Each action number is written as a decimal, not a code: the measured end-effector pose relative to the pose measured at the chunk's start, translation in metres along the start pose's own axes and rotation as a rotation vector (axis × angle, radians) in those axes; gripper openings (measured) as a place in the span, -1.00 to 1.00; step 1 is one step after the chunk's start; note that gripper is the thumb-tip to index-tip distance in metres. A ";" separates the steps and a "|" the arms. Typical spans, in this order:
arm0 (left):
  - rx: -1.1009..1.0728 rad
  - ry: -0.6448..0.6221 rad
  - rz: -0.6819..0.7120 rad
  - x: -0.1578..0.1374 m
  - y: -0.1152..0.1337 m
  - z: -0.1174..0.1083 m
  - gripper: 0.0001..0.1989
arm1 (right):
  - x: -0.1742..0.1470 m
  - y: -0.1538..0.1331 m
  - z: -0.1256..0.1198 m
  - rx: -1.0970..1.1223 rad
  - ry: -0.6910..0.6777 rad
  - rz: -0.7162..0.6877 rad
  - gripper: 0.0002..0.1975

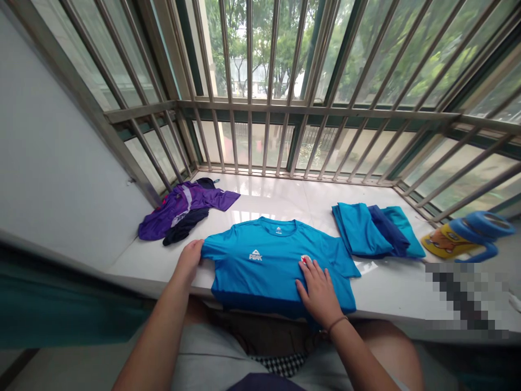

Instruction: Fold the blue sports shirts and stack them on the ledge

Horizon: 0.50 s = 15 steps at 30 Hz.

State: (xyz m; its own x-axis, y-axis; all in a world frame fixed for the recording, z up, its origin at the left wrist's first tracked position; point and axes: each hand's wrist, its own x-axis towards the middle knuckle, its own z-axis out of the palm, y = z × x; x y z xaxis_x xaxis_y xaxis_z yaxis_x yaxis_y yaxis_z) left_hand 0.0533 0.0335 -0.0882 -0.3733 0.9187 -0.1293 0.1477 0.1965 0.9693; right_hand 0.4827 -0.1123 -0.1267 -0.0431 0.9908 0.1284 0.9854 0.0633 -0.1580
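A blue T-shirt with a white chest logo and a small round badge lies spread face up on the white sill, collar toward the window. Its lower part drops over the front edge. At the left sleeve's hem is my left hand, fingers closed on the cloth. My right hand rests flat on the shirt's chest, fingers spread, tips beside the badge. Close to the shirt's right sleeve sits a stack of folded blue and navy clothes. A crumpled purple garment lies at the left with dark cloth by it.
Metal bars stand along the windows behind the white sill. A yellow bottle with a blue lid and handle is at the right end. A white wall bounds the left side. An area at the lower right is pixelated.
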 end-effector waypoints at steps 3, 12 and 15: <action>-0.177 0.060 -0.032 -0.002 0.002 0.000 -0.55 | 0.000 -0.014 0.000 0.029 0.006 -0.003 -0.45; -0.289 0.090 0.035 -0.008 0.009 -0.001 -0.54 | 0.042 -0.088 -0.015 0.180 0.003 -0.170 -0.47; -0.216 0.041 0.100 -0.015 0.008 -0.005 -0.55 | 0.074 -0.121 -0.016 0.220 -0.061 -0.226 -0.40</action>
State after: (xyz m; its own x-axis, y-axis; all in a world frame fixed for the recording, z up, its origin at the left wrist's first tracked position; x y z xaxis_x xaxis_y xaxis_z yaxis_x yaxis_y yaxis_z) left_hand 0.0559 0.0196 -0.0777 -0.4039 0.9145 -0.0258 -0.0116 0.0231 0.9997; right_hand 0.3628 -0.0487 -0.0821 -0.2735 0.9535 0.1270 0.8906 0.3009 -0.3410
